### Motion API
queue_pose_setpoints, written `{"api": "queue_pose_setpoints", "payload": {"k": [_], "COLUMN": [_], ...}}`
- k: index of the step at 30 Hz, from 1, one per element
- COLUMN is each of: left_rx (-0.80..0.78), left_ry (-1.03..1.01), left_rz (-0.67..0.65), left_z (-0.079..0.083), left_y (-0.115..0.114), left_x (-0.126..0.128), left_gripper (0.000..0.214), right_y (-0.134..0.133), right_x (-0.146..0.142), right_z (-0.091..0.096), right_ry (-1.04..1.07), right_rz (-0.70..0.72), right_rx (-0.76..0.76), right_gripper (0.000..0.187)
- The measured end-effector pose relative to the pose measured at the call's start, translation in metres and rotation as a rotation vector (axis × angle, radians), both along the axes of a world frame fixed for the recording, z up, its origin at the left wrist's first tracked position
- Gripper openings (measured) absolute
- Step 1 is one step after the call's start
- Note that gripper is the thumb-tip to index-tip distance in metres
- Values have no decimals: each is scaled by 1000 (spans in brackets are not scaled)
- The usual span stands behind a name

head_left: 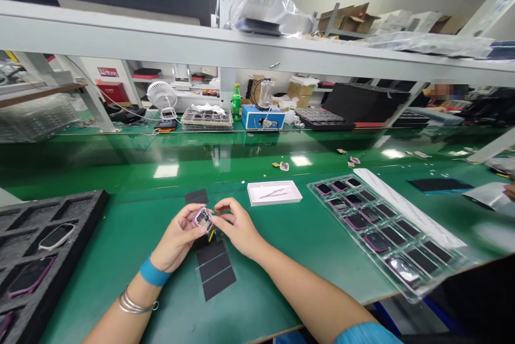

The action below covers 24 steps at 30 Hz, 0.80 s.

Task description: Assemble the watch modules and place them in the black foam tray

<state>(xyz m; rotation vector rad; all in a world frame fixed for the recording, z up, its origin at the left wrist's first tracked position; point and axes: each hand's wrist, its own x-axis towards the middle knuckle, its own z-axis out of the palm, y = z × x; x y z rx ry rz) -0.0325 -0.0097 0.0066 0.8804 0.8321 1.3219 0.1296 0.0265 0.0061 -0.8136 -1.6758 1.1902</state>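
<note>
My left hand grips a purple-framed smartwatch case whose inner electronics face up. A small yellow strip hangs from the case's lower side. From the right, my right hand brings its closed thumb and forefinger to the case's edge; whatever lies between those fingertips is hidden. Below the hands, black rectangular sheets on a clear backing lie on the green mat. Just beyond my right hand stands a shallow white box with tweezers in it.
At right lies a clear plastic tray with watch cases and black pieces, beside a long white paper strip. A black foam tray with watches fills the left. Small parts lie farther back. A shelf beam crosses above.
</note>
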Motion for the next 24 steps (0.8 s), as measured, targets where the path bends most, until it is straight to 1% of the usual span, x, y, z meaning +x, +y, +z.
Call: {"api": "queue_pose_setpoints", "payload": {"k": [2,3,4,5,6,8,11,14,16,18,20,22,24], "left_rx": [1,2,2,0,-4,-21,-87,-162,-206,-245,-266,-272,-275], "left_ry": [-18,-24,-29,-31,-30,-26,-22,-7,17,45,71,94,119], "left_rz": [12,16,19,19,19,10,-32,-121,-187,-234,-261,-265,-247], "left_z": [1,1,1,1,1,3,6,9,7,4,0,-3,-5], "left_y": [1,1,1,2,2,2,1,0,-1,-1,0,0,1], "left_x": [-2,-4,-5,-6,-7,-8,-7,-6,-5,-3,-1,2,4], "left_gripper": [42,42,41,41,40,38,39,42,40,37,37,36,34], "right_y": [3,4,5,7,8,12,15,13,8,3,-1,-1,0], "right_x": [0,0,1,2,3,7,13,17,17,16,14,12,11], "right_z": [-2,-3,-3,-3,-2,1,9,16,19,20,19,17,14], "right_ry": [160,190,194,187,183,205,240,198,91,-72,-227,-310,-328], "right_rz": [184,277,340,363,345,244,141,122,99,63,30,15,12], "right_rx": [-313,-435,-530,-600,-640,-646,-518,-343,-174,33,215,331,379], "right_gripper": [42,49,52,51,48,45,41,33,24,17,18,19,20]}}
